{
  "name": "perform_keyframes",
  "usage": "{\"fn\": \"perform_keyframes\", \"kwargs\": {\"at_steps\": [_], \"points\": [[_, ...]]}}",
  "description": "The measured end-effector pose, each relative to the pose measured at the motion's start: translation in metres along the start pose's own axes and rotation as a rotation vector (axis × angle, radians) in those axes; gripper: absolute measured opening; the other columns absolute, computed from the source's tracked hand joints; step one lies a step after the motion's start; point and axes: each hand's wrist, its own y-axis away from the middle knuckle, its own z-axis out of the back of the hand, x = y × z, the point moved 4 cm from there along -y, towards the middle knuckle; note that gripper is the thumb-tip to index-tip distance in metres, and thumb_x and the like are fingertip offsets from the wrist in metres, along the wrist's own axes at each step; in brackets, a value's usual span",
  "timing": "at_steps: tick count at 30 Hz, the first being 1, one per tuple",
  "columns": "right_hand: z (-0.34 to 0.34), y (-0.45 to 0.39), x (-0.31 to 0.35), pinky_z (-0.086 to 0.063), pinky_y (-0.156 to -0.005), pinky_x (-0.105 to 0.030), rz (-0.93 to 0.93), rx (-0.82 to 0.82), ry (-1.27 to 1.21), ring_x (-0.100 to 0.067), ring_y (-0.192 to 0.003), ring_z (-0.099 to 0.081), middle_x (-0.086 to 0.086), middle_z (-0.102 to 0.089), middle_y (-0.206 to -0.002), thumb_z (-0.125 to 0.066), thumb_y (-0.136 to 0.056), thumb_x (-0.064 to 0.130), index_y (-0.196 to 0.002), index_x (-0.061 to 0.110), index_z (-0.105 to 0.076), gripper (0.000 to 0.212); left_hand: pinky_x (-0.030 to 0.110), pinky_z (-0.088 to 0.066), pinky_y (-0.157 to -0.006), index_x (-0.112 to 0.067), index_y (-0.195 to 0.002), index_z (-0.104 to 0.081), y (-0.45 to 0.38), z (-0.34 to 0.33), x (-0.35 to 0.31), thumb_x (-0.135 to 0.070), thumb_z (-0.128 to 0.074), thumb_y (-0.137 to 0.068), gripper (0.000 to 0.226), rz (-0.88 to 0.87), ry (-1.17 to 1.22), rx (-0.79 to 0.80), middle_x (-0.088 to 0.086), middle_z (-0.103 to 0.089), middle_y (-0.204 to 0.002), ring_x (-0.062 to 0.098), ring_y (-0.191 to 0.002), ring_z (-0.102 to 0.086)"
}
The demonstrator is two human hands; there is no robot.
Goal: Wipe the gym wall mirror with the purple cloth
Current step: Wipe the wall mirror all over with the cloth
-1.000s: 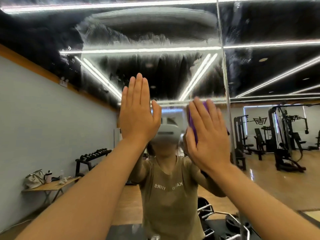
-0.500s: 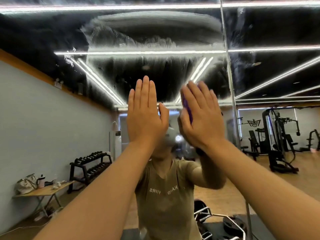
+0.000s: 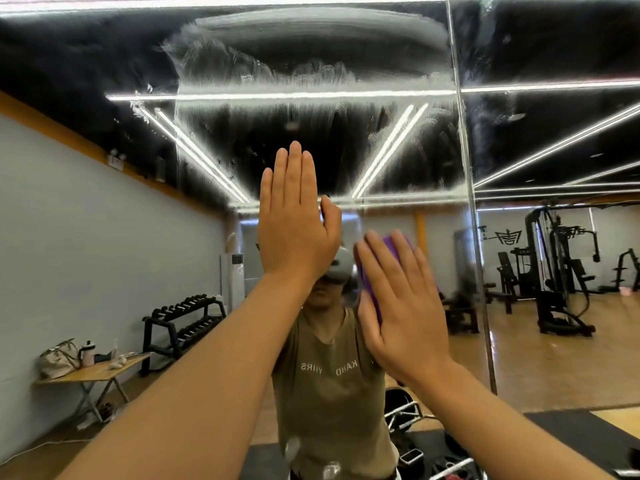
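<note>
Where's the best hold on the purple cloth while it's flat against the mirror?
Keep the flat palm hold rather than a pinch. The purple cloth lies pressed between the right hand and the mirror, with only its upper and left edges showing past the fingers. Coming straight at the glass with spread fingers probably covers most of it. If lifting it off, the exposed left edge looks easiest to pinch.

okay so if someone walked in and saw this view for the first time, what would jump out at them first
Two bare hands pressed flat on the large gym wall mirror at centre: the left hand bare on the glass, the right hand lower, flattening a purple cloth against it. Above them, a broad patch of whitish smeared wipe streaks fills the upper middle of the mirror.
</note>
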Motion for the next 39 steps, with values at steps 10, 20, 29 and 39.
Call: {"fn": "perform_keyframes", "kwargs": {"at_steps": [10,20,29,39], "points": [[-0.001,-0.045,-0.011,-0.015,-0.125,-0.045,0.17,0.008,0.034,-0.03,-0.151,-0.028,-0.01,-0.037,-0.16,-0.043,-0.095,0.029,-0.152,0.011,-0.043,0.059,0.042,-0.012,-0.126,0.001,-0.154,-0.03,0.001,0.0,-0.001,-0.027,-0.033,-0.099,0.062,-0.02,0.013,-0.024,0.018,-0.027,-0.163,0.03,-0.153,-0.021],[-0.003,-0.098,-0.017,0.0,-0.126,-0.031,-0.031,-0.082,-0.001,-0.026,-0.153,-0.021,-0.008,-0.033,-0.162,-0.036,-0.1,0.029,-0.155,0.011,-0.037,0.058,0.042,-0.01,-0.126,-0.001,-0.155,-0.027,0.0,-0.001,0.001,-0.028,-0.031,-0.098,0.063,-0.006,0.058,0.009,0.016,-0.025,-0.164,0.028,-0.153,-0.018],[0.005,0.023,0.0,-0.024,-0.121,-0.052,0.258,0.149,0.082,-0.028,-0.153,-0.024,-0.008,-0.032,-0.163,-0.044,-0.096,0.03,-0.153,0.011,-0.04,0.06,0.025,0.007,-0.123,-0.007,-0.158,-0.027,-0.002,0.02,0.01,-0.022,-0.041,-0.098,0.063,-0.015,0.251,0.167,0.009,-0.014,-0.168,0.02,-0.155,-0.005],[-0.005,-0.115,-0.015,-0.014,-0.124,-0.04,0.208,0.017,0.057,-0.026,-0.15,-0.029,-0.008,-0.041,-0.158,-0.039,-0.095,0.03,-0.152,0.014,-0.045,0.059,0.043,-0.011,-0.126,-0.009,-0.158,-0.029,0.049,0.035,0.064,-0.031,-0.035,-0.102,0.061,-0.212,-0.036,0.148,0.009,-0.021,-0.166,0.023,-0.155,-0.014]]}}
